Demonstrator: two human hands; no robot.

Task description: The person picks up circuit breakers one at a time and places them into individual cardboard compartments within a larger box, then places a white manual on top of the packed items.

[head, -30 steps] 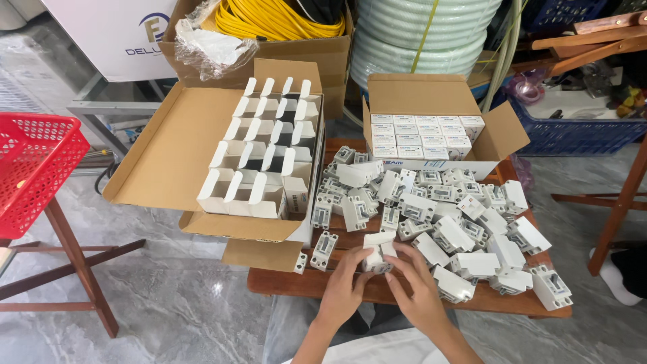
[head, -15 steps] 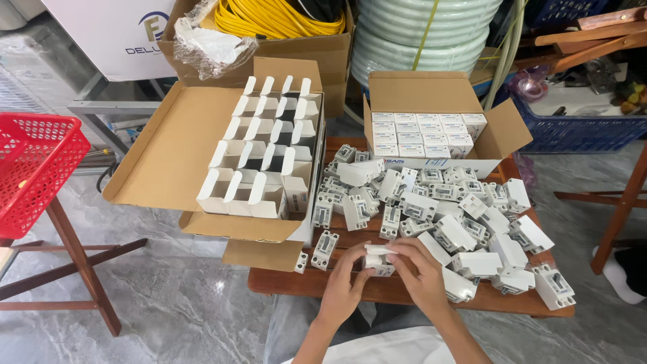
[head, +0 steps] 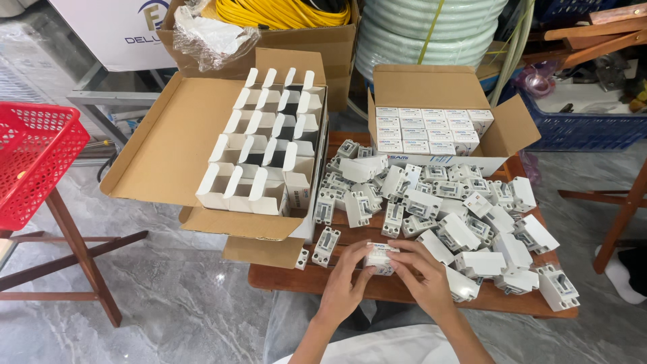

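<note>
Grey marble floor (head: 168,303) fills the lower frame, and a low wooden table (head: 323,280) sits centre-right on it. Upper left of the table, a big open cardboard carton (head: 168,135) leans over the edge, packed with small white boxes (head: 269,148) standing open-flapped in rows. Upper right, a second cardboard carton (head: 438,91) holds closed white boxes in tidy rows. Far left, a red plastic basket (head: 34,162) rests on a wooden stand. Between the cartons and the near edge, a loose heap of white and grey switch parts (head: 445,209) sprawls across the tabletop.

Down at the bottom centre, both hands meet over the table's front edge. Left hand (head: 344,286) curls its fingers round the left end of a small white box (head: 379,256), thumb on top. Right hand (head: 424,280) pinches the right end, fingers bent close. That box sits just off the near edge of the heap.
</note>
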